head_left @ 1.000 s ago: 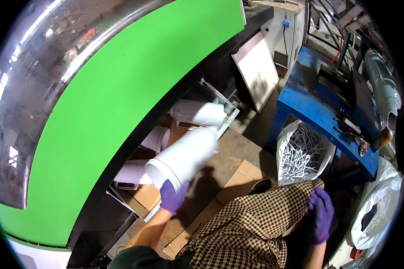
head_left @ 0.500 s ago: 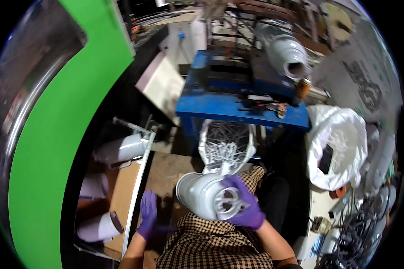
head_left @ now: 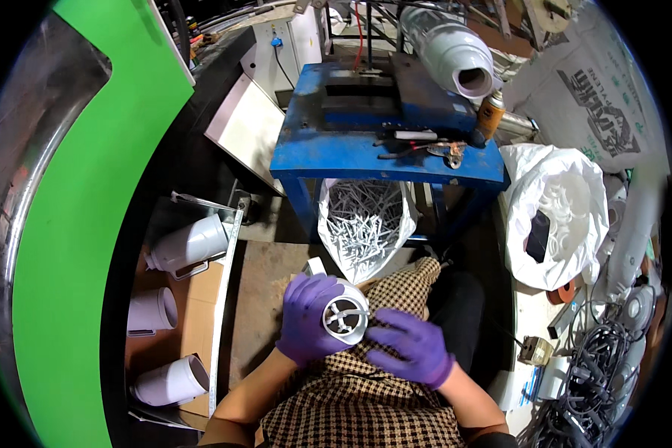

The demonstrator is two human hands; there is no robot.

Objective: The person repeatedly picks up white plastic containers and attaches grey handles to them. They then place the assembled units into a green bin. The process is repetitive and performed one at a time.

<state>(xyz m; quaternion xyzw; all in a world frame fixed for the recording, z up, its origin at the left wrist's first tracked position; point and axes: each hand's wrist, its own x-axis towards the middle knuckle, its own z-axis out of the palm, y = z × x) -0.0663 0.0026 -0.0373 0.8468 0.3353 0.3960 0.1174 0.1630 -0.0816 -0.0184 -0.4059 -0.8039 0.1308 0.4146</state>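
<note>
Over my lap, my left hand (head_left: 306, 317), in a purple glove, is wrapped round a white plastic jug (head_left: 357, 288). The jug's round opening points up toward me. Inside that ring sits a white branched plastic sprue (head_left: 343, 316), one arm of it reaching toward the right side of the rim. My right hand (head_left: 411, 347), also gloved in purple, is just right of the opening with its fingers apart. Its fingertips are close to the rim and the sprue; whether they touch cannot be made out. Most of the jug's body is hidden behind my left hand.
Several similar jugs, one of them a handled jug (head_left: 190, 246), lie in a cardboard-lined tray (head_left: 201, 317) at left. Ahead, a sack of white sprues (head_left: 362, 246) stands under a blue bench (head_left: 388, 164). A white bag (head_left: 523, 224) and cables (head_left: 590, 373) are at right.
The jug has turned from lying sideways to its opening facing up. My left hand has come in from the left and taken hold of it; my right hand has let go.
</note>
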